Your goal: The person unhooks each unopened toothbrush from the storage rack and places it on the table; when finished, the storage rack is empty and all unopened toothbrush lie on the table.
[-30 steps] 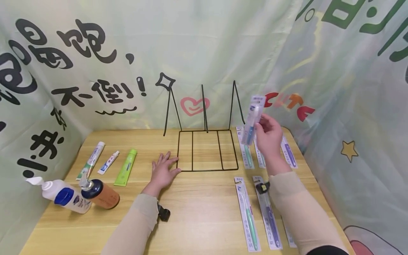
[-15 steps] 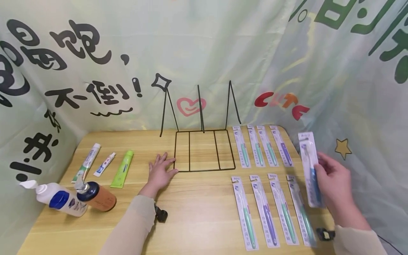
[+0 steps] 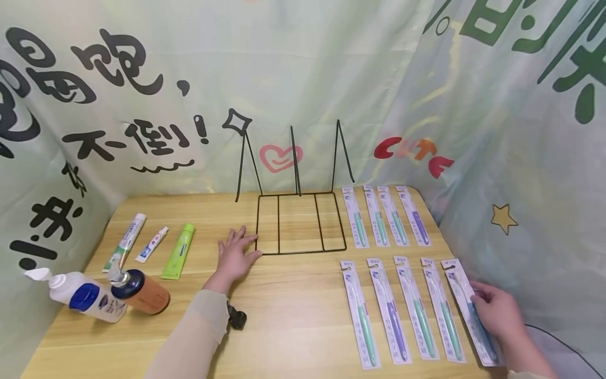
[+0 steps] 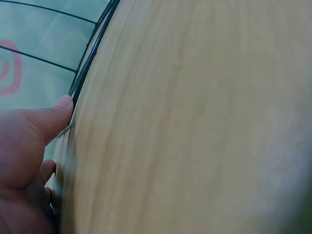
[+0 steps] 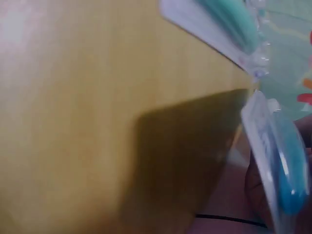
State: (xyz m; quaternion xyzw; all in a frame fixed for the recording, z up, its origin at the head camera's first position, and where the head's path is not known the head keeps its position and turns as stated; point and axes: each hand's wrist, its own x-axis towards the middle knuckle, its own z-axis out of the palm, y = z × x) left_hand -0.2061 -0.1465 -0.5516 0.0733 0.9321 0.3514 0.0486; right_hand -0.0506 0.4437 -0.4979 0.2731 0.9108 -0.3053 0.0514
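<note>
At the table's right edge my right hand [image 3: 499, 310] pinches the long edge of a packaged toothbrush [image 3: 468, 310] with a blue handle. In the right wrist view this blue toothbrush pack [image 5: 280, 156] tilts over its shadow. To its left, a row of toothbrush packs [image 3: 447, 310] with green and purple handles lies on the table. Spread fingers of my left hand [image 3: 234, 260] rest at the left side of a black wire rack [image 3: 301, 253]. The left wrist view shows my left thumb [image 4: 56, 117] against the rack's dark wire [image 4: 92, 53].
Several more toothbrush packs [image 3: 379, 217] lie behind, right of the rack. On the left are a white-green toothpaste tube [image 3: 127, 239], a small tube [image 3: 151, 245] and a lime-green tube [image 3: 179, 252]. A white pump bottle [image 3: 90, 297] and an amber pump bottle [image 3: 144, 295] stand in front.
My right hand has carried the blue toothbrush pack from beside the rack to the right and down to the front row's right end. My left hand stays at the rack.
</note>
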